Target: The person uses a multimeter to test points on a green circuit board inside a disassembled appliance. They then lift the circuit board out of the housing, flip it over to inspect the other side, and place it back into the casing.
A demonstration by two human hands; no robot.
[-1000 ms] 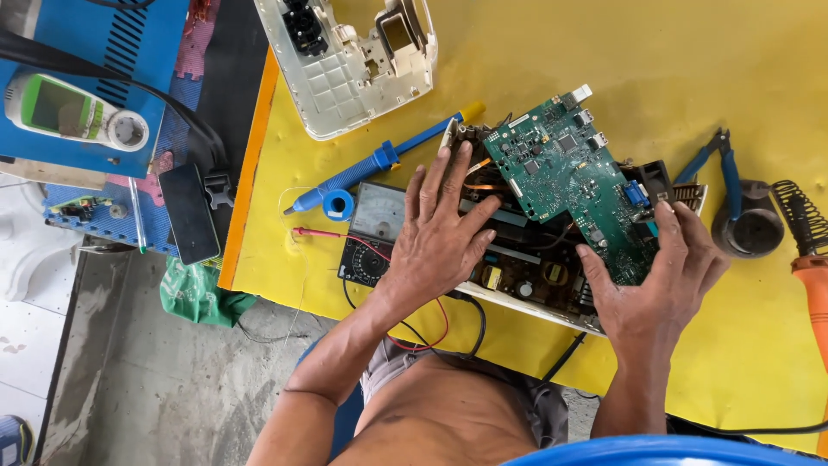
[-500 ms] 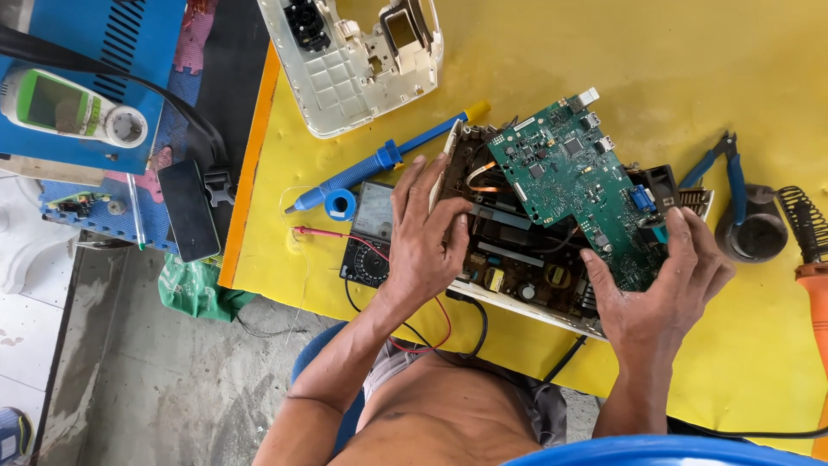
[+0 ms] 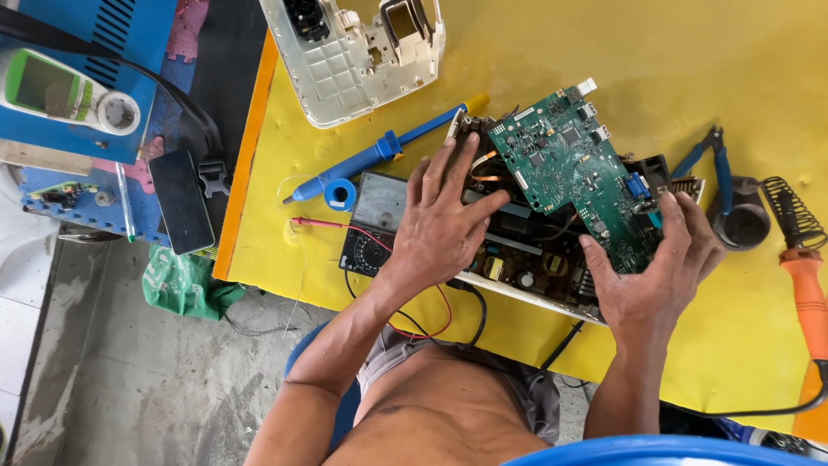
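Left hand [image 3: 444, 226]: since a second ago it has slid right off the black analogue multimeter [image 3: 373, 223], fingers spread flat on the open dark chassis [image 3: 526, 259]. Green circuit board [image 3: 580, 173]: tilted up over the chassis, on the yellow surface [image 3: 604, 52]. Right hand [image 3: 657, 274]: grip closed on the board's lower right edge, unchanged.

Both hands [image 3: 444, 229] on green circuit board [image 3: 573, 168]

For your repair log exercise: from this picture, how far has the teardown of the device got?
Done: the cream plastic cover lies off to the side. In hand: the left hand presses on the opened chassis, while the right hand tilts up the green circuit board, wires still attached. Left: the brown lower board stays in the chassis; the multimeter and soldering iron lie untouched.
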